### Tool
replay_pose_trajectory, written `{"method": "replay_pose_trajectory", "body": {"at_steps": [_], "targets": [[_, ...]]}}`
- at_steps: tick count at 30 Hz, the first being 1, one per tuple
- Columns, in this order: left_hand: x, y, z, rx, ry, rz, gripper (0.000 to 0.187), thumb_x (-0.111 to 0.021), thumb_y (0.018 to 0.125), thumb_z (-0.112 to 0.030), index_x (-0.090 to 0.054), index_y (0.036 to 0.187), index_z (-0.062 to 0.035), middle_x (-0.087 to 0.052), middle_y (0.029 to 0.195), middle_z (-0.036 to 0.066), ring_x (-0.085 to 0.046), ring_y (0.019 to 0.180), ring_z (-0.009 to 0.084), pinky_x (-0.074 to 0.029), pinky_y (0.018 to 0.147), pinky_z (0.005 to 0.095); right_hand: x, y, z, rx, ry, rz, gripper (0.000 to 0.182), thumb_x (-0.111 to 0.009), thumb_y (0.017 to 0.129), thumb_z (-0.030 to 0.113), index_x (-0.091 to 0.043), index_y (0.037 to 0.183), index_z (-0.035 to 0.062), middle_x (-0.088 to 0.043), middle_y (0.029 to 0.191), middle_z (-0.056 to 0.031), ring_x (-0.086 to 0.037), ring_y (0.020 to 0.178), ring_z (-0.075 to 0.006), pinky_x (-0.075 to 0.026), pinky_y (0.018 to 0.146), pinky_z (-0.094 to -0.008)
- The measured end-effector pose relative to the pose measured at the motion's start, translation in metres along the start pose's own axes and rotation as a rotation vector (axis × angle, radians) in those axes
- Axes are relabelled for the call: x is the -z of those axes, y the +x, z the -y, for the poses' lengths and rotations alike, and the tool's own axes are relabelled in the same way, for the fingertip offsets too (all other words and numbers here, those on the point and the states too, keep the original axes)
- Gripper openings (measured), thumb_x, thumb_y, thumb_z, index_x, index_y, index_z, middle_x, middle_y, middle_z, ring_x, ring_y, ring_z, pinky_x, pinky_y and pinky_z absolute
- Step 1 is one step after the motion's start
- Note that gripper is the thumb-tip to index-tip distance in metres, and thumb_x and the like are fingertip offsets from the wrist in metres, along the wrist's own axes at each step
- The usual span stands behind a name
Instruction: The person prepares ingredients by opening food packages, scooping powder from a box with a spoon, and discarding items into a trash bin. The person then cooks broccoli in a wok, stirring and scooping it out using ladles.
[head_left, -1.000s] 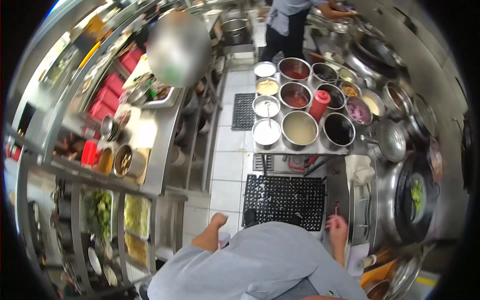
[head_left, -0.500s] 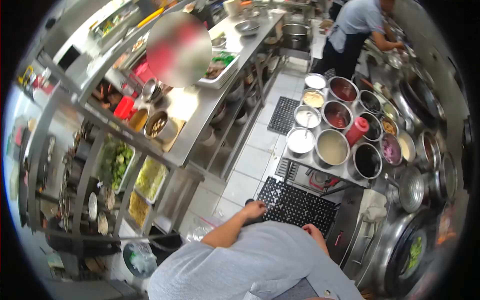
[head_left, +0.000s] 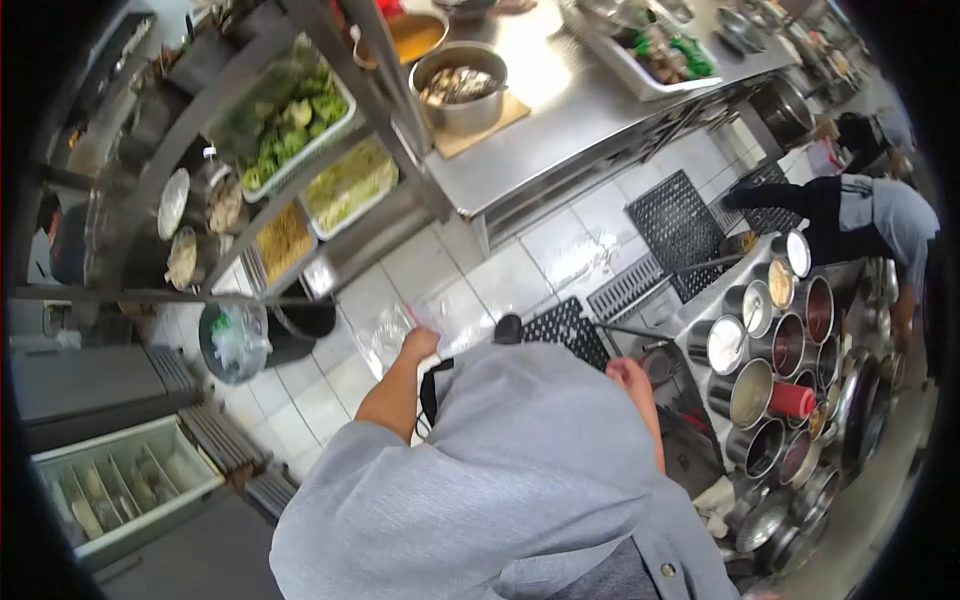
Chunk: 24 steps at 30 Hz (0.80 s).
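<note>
My left hand is stretched forward and low on the left, overlapping the edge of a clear plastic bag with a reddish strip. Its fingers are blurred, and I cannot tell whether they grip anything. In front of my body, my right hand hangs with loosely bent fingers and nothing in it. Near it lies a black perforated floor mat. Beyond the left hand stands a dark bin, beside another bin with crumpled plastic inside.
A steel counter carries a pot of dark food. Trays of broccoli and shredded cabbage sit on the left rack. An open drawer is lower left. Sauce pots line the right, where a person bends over.
My view has turned left, so the sauce pots now sit farther right and the open drawer has come into view. My left hand has moved left, to the plastic bag.
</note>
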<state>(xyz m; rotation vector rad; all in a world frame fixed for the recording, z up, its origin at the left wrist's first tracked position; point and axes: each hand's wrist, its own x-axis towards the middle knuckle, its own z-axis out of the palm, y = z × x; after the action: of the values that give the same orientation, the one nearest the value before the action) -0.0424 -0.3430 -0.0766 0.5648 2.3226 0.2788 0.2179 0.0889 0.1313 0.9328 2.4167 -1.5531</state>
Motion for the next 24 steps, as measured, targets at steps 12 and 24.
{"method": "replay_pose_trajectory", "body": {"at_steps": [12,24], "targets": [[-0.049,-0.066,-0.035,0.397,-0.805,-0.003,0.026,-0.06,0.092,-0.028,-0.065,0.085,-0.0039,-0.064,0.071,0.011,-0.062,0.06,0.0236,-0.05,0.056,0.0415,0.166,0.256,0.187,0.102,0.667,-0.204,0.042,-0.061,0.1,0.031,-0.052,0.13,0.0034,-0.062,0.11,-0.0079,-0.062,0.091,-0.0157,-0.053,0.071,-0.0281],[0.041,-0.141,-0.087,0.62,-0.736,-0.275,0.032,-0.062,0.093,-0.027,-0.069,0.106,0.0014,-0.071,0.09,0.011,-0.067,0.082,0.0201,-0.053,0.075,0.0336,0.203,0.555,0.228,-0.096,1.006,-0.193,0.05,-0.064,0.087,0.021,-0.051,0.129,-0.0019,-0.057,0.123,-0.0216,-0.063,0.102,-0.0363,-0.053,0.079,-0.0562]]}}
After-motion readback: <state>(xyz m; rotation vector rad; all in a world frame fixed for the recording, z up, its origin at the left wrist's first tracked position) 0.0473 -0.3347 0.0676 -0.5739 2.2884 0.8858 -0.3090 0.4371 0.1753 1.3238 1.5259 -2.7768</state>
